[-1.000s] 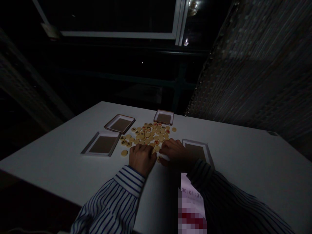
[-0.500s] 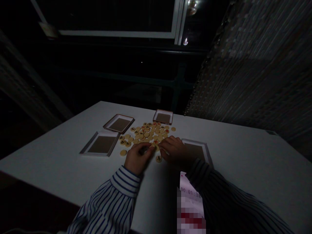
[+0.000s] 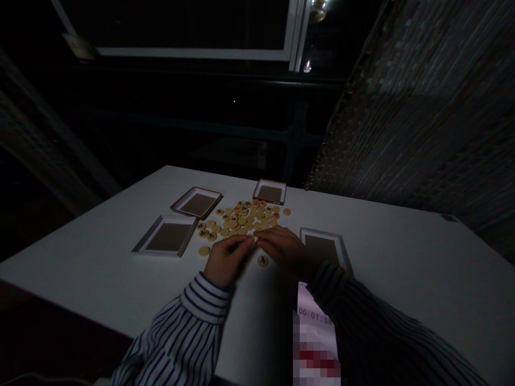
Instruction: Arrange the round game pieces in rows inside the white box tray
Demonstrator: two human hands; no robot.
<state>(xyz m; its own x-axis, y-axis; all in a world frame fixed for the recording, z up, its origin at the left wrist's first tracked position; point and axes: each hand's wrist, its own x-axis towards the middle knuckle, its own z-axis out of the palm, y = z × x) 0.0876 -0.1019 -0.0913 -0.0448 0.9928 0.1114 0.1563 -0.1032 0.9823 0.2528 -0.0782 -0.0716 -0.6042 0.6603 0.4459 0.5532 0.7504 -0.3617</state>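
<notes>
The left hand (image 3: 223, 262) and right hand (image 3: 286, 250), both curling nearly closed, are pinching one pale xiangqi disc (image 3: 254, 239) between their fingertips, holding it clear of the white table (image 3: 402, 257) at the near edge of the scattered pieces (image 3: 245, 217), among four shallow trays (image 3: 156, 252).
</notes>
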